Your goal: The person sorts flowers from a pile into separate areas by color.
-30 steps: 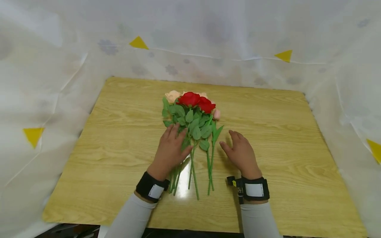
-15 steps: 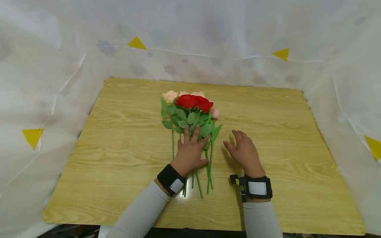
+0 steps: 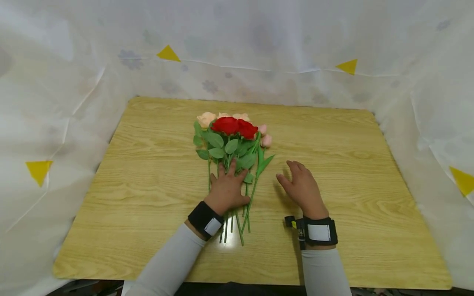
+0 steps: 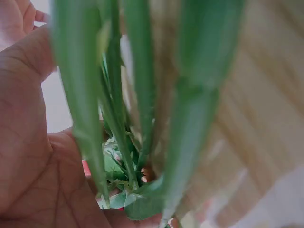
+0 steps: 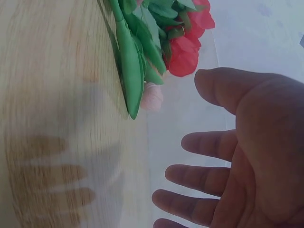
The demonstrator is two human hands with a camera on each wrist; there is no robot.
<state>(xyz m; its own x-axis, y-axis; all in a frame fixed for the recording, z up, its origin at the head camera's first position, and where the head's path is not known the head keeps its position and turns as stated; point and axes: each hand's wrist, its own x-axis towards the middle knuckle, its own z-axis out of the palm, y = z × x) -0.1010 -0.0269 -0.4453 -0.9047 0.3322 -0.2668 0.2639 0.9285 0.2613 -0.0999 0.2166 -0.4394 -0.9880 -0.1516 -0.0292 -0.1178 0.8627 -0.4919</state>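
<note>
A bunch of flowers lies at the table's middle, heads toward the back. Red roses [image 3: 225, 125] lie in front of peach roses [image 3: 205, 119]. Pink tulips [image 3: 266, 141] lie on the bunch's right side. My left hand [image 3: 226, 192] spreads its fingers over the leaves and green stems [image 3: 238, 230], hiding part of them. In the left wrist view, several stems [image 4: 140, 71] pass close beside the palm. My right hand [image 3: 303, 191] holds nothing, to the right of the bunch; the right wrist view shows its fingers straight and apart from the red rose [image 5: 184, 56].
The wooden table [image 3: 355, 172] carries the flowers. Pale patterned sheeting [image 3: 266, 45] surrounds its back and sides, with yellow triangles [image 3: 168, 54] stuck on it. Black bands [image 3: 321, 232] with cameras circle both wrists.
My left hand has moved right, then slightly back left, with the roses shifting left beneath it. A second pink tulip bud now shows. The right hand stays nearly where it was.
</note>
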